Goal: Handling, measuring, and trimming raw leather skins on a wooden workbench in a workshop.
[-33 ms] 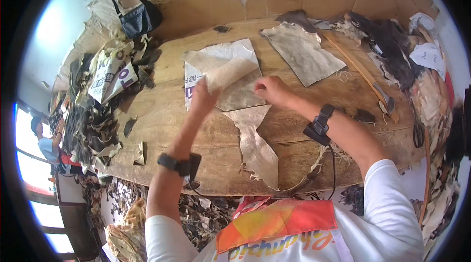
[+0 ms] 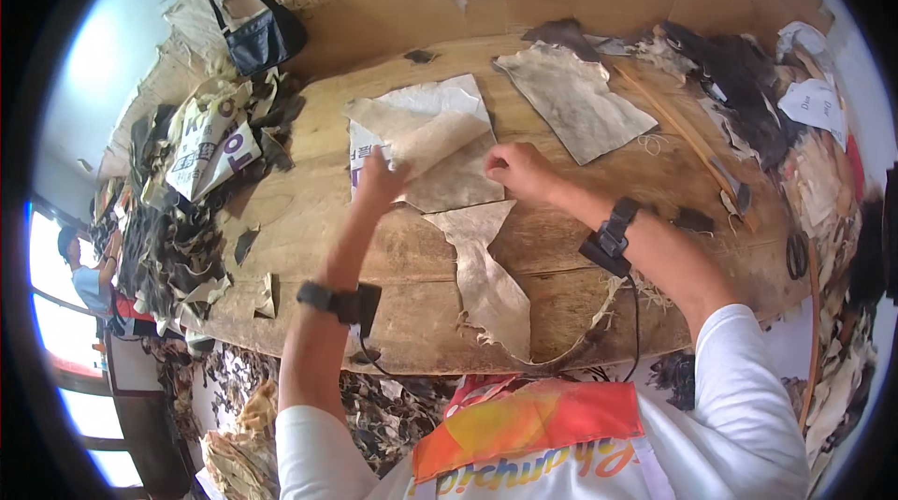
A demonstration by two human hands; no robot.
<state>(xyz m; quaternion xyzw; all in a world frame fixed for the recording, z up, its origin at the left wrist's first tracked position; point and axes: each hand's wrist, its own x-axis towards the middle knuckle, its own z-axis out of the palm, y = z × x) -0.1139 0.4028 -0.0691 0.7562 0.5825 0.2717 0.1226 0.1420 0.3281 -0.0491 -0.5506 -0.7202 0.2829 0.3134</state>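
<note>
A pale piece of hide [image 2: 451, 184] lies on a white printed sheet [image 2: 458, 93] at the middle of the table, its upper part folded over into a loose roll [image 2: 440, 140]. At the left edge of the hide is my left hand [image 2: 377, 184], thumb and fingers apart, with nothing visibly gripped. My right hand [image 2: 524, 173] is beside the hide's right edge, fingertips curled together. Whatever it may pinch is too small to make out. Just below, a narrow, waisted hide strip [image 2: 486, 271] reaches toward the near edge of the table.
Another hide piece [image 2: 580, 102] lies at the far right of the wooden table [image 2: 374, 257]. Beside it rest a wooden stick [image 2: 664, 116] and a hammer-like tool [image 2: 734, 187]. Dark scraps [image 2: 168, 238] are heaped left; more hides [image 2: 730, 79] pile up right. A person [image 2: 89, 271] is far left.
My left hand has shifted slightly left and its thumb and fingers look more spread. The right hand and the hide pieces look nearly unchanged.
</note>
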